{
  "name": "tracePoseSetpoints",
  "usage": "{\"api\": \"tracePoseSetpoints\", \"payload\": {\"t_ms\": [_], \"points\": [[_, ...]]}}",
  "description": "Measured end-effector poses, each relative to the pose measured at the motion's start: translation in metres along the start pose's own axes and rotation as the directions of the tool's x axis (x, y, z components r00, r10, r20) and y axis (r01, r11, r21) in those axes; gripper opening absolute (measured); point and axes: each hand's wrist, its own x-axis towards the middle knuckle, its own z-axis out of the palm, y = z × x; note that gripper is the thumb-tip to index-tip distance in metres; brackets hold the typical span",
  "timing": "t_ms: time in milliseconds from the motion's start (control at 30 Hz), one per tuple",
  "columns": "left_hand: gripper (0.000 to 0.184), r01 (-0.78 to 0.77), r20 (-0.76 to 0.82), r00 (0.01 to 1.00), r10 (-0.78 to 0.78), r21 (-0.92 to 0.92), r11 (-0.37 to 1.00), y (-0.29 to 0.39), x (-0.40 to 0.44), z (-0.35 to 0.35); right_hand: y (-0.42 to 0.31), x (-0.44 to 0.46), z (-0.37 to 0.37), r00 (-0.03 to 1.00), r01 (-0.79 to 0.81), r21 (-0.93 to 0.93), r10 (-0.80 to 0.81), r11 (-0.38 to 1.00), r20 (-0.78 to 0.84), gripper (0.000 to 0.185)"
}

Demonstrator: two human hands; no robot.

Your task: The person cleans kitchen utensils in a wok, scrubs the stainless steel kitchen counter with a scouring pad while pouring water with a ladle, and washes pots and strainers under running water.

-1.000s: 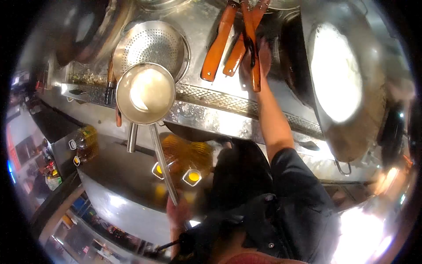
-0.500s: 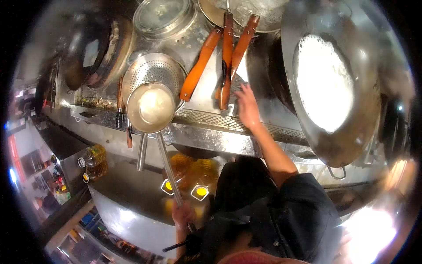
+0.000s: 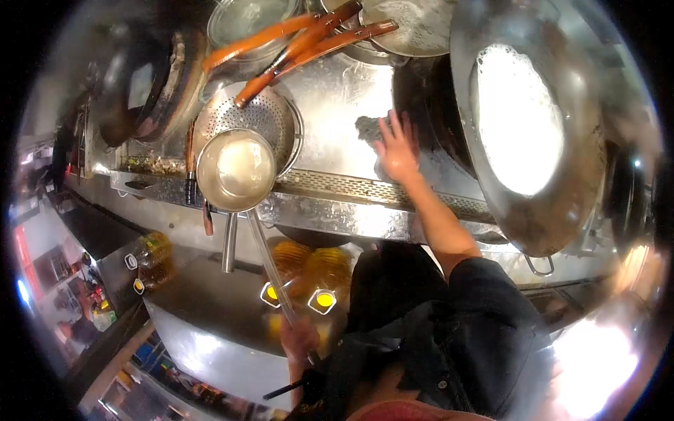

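Note:
My left hand (image 3: pixel 300 340) is closed around a long metal handle that runs up to a round steel bowl (image 3: pixel 236 170) holding pale liquid. The bowl overlaps a perforated strainer (image 3: pixel 263 116); whether they touch is unclear. A short metal tube (image 3: pixel 229 242) also extends below the bowl. On the steel worktop (image 3: pixel 337 95), my right hand (image 3: pixel 400 151) has its fingers spread, beside and partly over a dark, crumpled scrubber or cloth (image 3: pixel 368 128). Several wooden handles (image 3: pixel 302 45) cross above the strainer, their metal ends hard to make out.
On the right stands a large wok (image 3: pixel 579 140) with white, foamy-edged contents (image 3: pixel 519 119). A dark wok (image 3: pixel 133 88) is at the left. Lidded or bowl-like vessels (image 3: pixel 414 28) line the back. Oil jugs (image 3: pixel 323 274) sit below the perforated front channel (image 3: pixel 351 186).
The wooden handles have swung up and left, away from my right hand, uncovering the worktop and the dark scrubber. My right hand has come to the scrubber. My left hand keeps its hold.

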Motion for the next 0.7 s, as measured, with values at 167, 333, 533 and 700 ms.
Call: {"api": "tracePoseSetpoints", "payload": {"t_ms": [167,333,533,700], "points": [[0.045,-0.004,-0.108,0.994,0.007,0.031,1.000,-0.001,0.000,0.007,-0.019,0.155,0.049,0.695,0.103,0.225,0.092,0.969,-0.713,0.042],[0.041,-0.081,-0.087,0.992,0.090,0.106,0.991,0.002,-0.002,0.023,-0.162,0.225,0.039,0.968,0.252,-0.005,-0.252,0.968,0.012,0.050],[0.040,0.029,-0.240,0.971,0.001,0.121,0.992,0.009,0.005,0.018,-0.046,0.063,0.041,0.923,0.339,0.190,-0.286,0.921,-0.258,0.059],[0.036,0.060,-0.251,0.966,-0.058,0.003,0.998,0.005,0.007,-0.004,-0.036,0.150,0.036,0.906,-0.033,0.117,0.080,0.993,-0.417,0.050]]}}
